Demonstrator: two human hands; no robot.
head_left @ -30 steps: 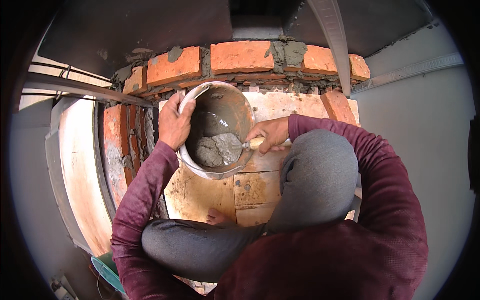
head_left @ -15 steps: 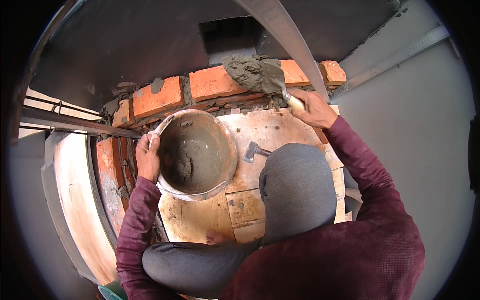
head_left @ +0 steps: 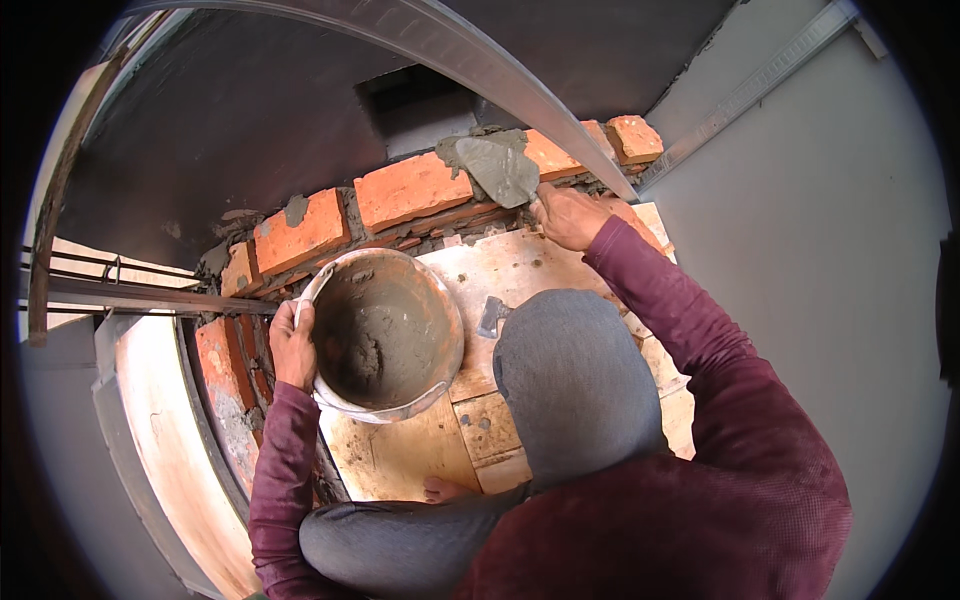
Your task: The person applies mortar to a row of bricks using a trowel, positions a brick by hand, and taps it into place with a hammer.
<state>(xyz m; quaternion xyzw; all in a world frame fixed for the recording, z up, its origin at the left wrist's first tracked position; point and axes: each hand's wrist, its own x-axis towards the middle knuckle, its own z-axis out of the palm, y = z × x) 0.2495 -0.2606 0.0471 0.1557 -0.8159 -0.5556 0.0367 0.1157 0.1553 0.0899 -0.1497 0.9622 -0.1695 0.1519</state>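
Observation:
My left hand (head_left: 292, 345) grips the rim of a round bucket (head_left: 452, 372) at its left side. Grey mortar (head_left: 385, 335) lies in the bottom and smears the inner wall. My right hand (head_left: 570, 216) is closed around the handle of a trowel, which the fingers mostly hide. The trowel's blade (head_left: 500, 172) is over the brick row, its visible face coated only with a thin grey film. Beneath and beyond the blade sits a lump of mortar (head_left: 452, 150), in the gap right of an orange brick (head_left: 412, 190).
A hammer-like metal head (head_left: 492, 316) lies on the wooden boards (head_left: 400, 450) by my knee. A long metal straightedge (head_left: 500, 65) arches across the brick row. Behind stands a dark wall (head_left: 260, 100) with a square recess (head_left: 420, 105). Metal bars (head_left: 150, 295) reach in from the left.
The trowel has turned over, and the mortar heaped on it has come down onto the brick row. My left hand stays on the bucket. The whole view has shifted slightly.

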